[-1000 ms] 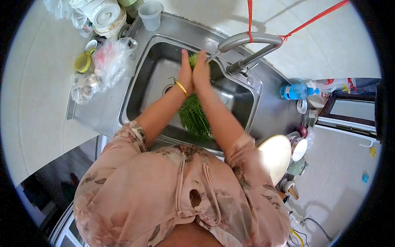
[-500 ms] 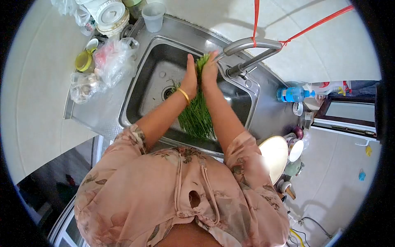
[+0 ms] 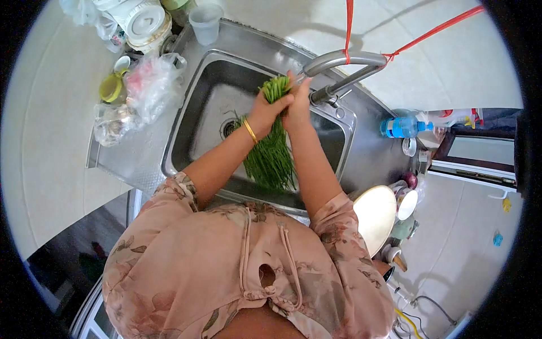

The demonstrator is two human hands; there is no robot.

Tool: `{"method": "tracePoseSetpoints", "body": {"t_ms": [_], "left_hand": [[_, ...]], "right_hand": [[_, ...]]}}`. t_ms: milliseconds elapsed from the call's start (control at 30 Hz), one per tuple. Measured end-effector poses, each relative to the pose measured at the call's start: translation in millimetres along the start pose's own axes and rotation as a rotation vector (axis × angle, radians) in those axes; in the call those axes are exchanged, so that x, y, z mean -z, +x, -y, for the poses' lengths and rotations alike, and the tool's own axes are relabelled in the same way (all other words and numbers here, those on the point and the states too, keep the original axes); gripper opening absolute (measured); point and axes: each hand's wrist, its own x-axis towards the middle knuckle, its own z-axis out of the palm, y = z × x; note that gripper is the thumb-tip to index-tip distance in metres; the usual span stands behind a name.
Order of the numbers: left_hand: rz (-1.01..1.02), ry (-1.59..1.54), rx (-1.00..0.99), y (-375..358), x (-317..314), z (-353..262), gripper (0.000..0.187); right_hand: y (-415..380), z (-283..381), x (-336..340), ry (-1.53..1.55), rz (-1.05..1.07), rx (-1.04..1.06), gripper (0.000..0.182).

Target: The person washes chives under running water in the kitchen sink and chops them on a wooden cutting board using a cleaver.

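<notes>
The steel sink (image 3: 210,70) spreads below the fingers on every side, its basin dark grey along the walls and paler on the floor. Within it, the largest thing near the fingers is a bunch of greens (image 3: 270,164): many long, thin, dark-green blades, loose and fanned out at the lower end, gathered tight and turning a brighter yellow-green at the thick stem ends (image 3: 275,86).

The bunch lies between the two hands. Its stem ends stick out just beyond the left fingers, while the blades trail back from beneath the palms, between the forearms, toward the near wall of the basin. The faucet (image 3: 339,57) arches just beyond the right fingers, its spout close to their tips.

The left hand (image 3: 263,116) is curled around the bunch near the stem ends, its thumb (image 3: 284,102) lying across toward the right hand (image 3: 297,108). The right hand stands against the bunch's other side, fingers fairly straight; how firmly they grip cannot be told. A gold bracelet (image 3: 250,131) circles the left wrist, behind the fingers.
</notes>
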Motion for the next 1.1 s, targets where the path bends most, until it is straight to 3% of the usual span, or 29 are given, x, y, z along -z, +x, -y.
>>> {"method": "tracePoseSetpoints", "body": {"t_ms": [67,167,200,300,433,467,533,633,700,800,900,933,1033,1100], "left_hand": [[-0.056,-0.047,0.076,6.8,4.7,0.5,0.036],[-0.149,-0.226,0.234,19.0,10.0,0.5,0.028],[-0.090,-0.324,0.280,23.8,11.8,-4.2,0.028],[-0.041,-0.619,0.421,28.4,11.9,-12.6,0.025],[0.133,-0.490,0.349,25.5,15.8,-11.5,0.044],[0.211,-0.476,0.353,25.4,20.2,-8.4,0.047],[0.366,-0.447,0.352,25.6,26.7,-5.9,0.054],[0.400,-0.476,0.325,20.5,19.1,-14.2,0.060],[0.410,-0.501,0.387,18.7,18.4,-21.8,0.053],[0.355,-0.460,0.422,23.4,26.3,-13.1,0.044],[0.102,-0.312,0.425,35.8,28.3,-3.7,0.036],[-0.012,-0.253,0.423,36.3,25.5,-3.7,0.034],[-0.019,-0.366,0.492,32.9,18.7,-6.3,0.036],[0.117,-0.427,0.391,29.7,20.5,-4.8,0.038]], "right_hand": [[-7.6,2.9,-1.9,0.095,0.012,0.044,0.067],[6.0,-32.6,34.7,-0.711,-0.047,0.414,0.050],[-1.6,-35.7,37.5,-1.030,-0.012,0.610,0.053],[-20.7,-33.6,43.2,-1.156,-0.072,0.506,0.055],[-24.8,-6.8,34.1,-1.214,-0.044,0.323,0.045],[-16.1,-7.7,44.1,-1.252,-0.013,0.417,0.047],[-12.5,5.5,51.5,-1.072,0.130,0.186,0.050],[-8.3,13.7,55.3,-0.732,0.235,-0.121,0.052],[-11.7,22.4,50.3,-0.497,0.283,-0.302,0.052],[-9.8,29.2,49.8,-0.599,0.338,-0.350,0.054],[-11.3,23.9,48.4,-1.083,0.290,-0.040,0.058],[-5.8,9.6,52.8,-1.024,0.277,0.060,0.061],[-16.5,-10.4,46.5,-1.192,0.073,0.307,0.058],[-17.8,-8.4,43.9,-1.081,0.074,0.228,0.049]]}}
